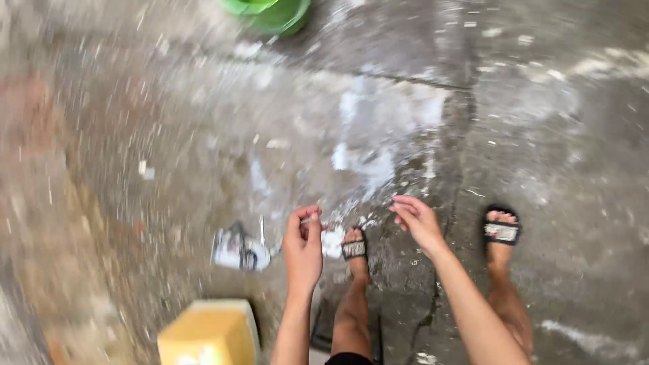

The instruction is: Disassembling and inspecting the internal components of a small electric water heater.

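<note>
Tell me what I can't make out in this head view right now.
- Small thing pinched in the left hand: too small and blurred to identify.
- Right hand: fingers curled; whether it holds anything is unclear.
- Green tub: cut off by the top edge.
- Yellow box: cut off by the bottom edge.
- Crumpled packet on the floor: motion blur hides its kind.

Left hand (pixel 302 247) pinching, right hand (pixel 419 222) loose
</note>
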